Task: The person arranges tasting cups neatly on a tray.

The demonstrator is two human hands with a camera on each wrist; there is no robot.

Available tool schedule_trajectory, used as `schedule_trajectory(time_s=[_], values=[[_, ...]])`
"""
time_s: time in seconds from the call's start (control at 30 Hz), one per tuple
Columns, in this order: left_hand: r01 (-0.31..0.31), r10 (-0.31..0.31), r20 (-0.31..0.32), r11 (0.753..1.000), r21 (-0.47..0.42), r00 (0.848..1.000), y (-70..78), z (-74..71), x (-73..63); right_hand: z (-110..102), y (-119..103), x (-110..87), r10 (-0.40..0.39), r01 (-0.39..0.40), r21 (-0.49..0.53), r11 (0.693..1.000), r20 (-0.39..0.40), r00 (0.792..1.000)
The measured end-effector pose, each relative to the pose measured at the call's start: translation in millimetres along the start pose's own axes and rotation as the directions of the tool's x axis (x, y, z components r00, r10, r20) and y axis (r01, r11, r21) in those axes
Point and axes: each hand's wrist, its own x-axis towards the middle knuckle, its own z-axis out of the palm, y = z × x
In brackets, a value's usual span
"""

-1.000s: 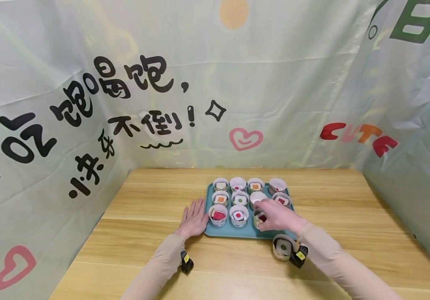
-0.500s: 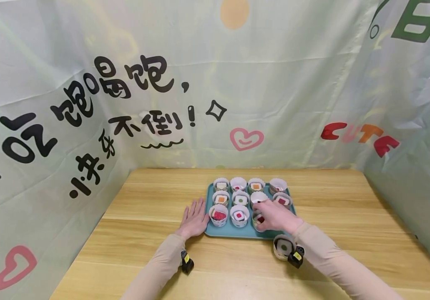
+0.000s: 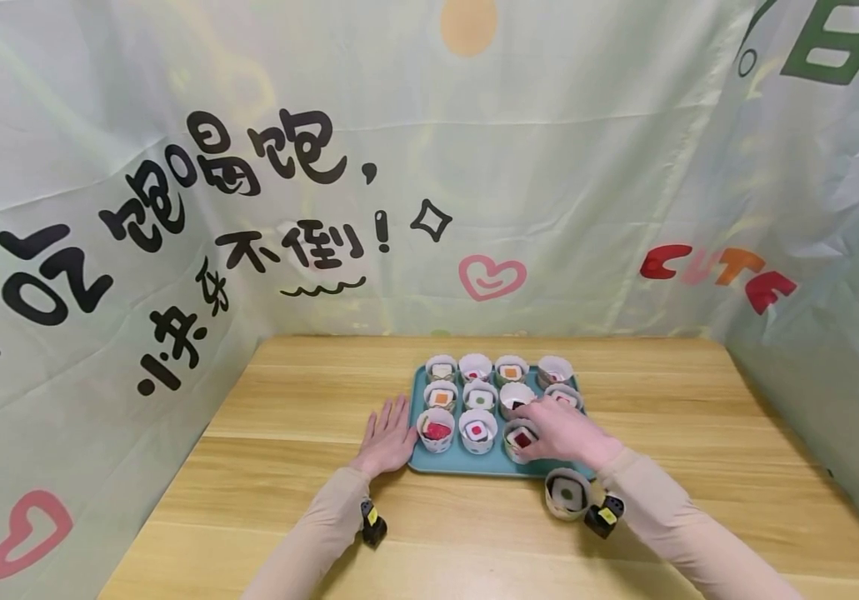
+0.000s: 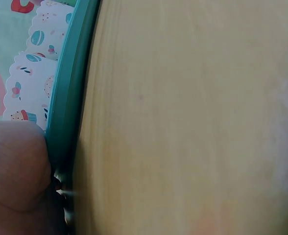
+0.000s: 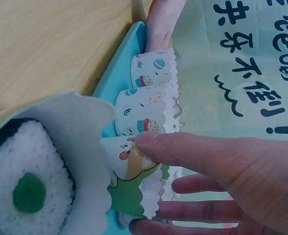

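Observation:
Paper baking cups holding sushi pieces stand in rows on a blue tray (image 3: 466, 467). My right hand (image 3: 567, 429) is at the front-row cup (image 3: 513, 450), whose sushi has a dark red centre. In the right wrist view its thumb (image 5: 183, 147) overlaps the rim of this green patterned cup (image 5: 129, 181), with fairly straight fingers on the other side. Flat on the table, my left hand (image 3: 387, 442) lies against the tray's left edge; the left wrist view shows only part of it. Another cup (image 3: 566, 510), with green-centred sushi, stands in front of the tray.
Wooden table (image 3: 309, 417) surrounds the tray, with a printed cloth (image 3: 369, 75) rising behind and at both sides. A cup with red-topped sushi (image 3: 436, 432) and one with pink-centred sushi (image 3: 477, 433) share the front row.
My right hand has shifted slightly right and its fingers have eased away, so more of the front-row cup and its dark red centre shows. The left hand has not moved.

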Motion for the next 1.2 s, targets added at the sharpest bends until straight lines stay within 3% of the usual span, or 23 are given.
schedule_trajectory(time_s=[0.63, 1.2], values=[[0.001, -0.001, -0.012, 1.000, 0.009, 1.000, -7.1, 6.7, 6.3, 1.0, 4.4, 3.1, -0.006, 0.003, -0.044, 0.999, -0.085, 0.996], [-0.003, 0.003, -0.024, 1.000, -0.006, 1.000, -5.7, 6.5, 5.3, 1.3, 5.8, 4.0, 0.001, -0.005, -0.050, 0.999, -0.095, 0.995]])
